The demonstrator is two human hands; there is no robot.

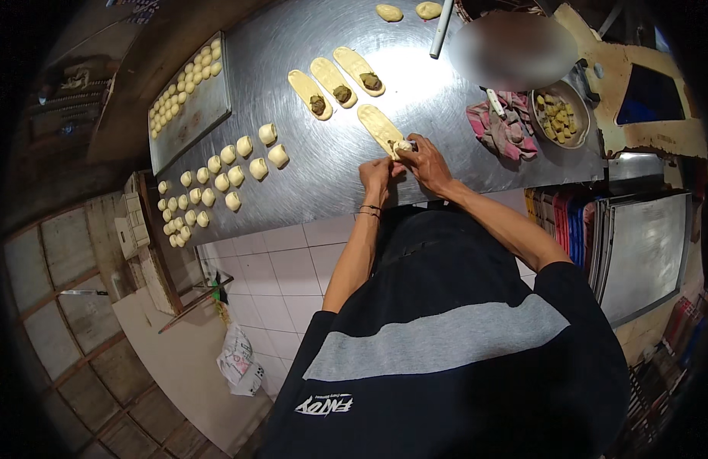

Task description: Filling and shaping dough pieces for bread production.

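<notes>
**Both hands at the near end of a dough strip**

The left hand [375,173] and right hand [424,161] meet at the near end of a flattened dough strip [378,126] on the steel tabletop [323,164]. Their fingers [404,147] seem pinched on the dough, covering its filling. Three filled strips [335,80] lie beyond, small dough balls [216,180] left. A blurred patch hides the far corner.

We are seeing pale yellow dough strips [332,79] carrying dark brown filling on the shiny grey steel table [323,164]. Right of the strips, a pink-and-red checked cloth [504,126] is lying; below the table, white tiles are showing.
</notes>
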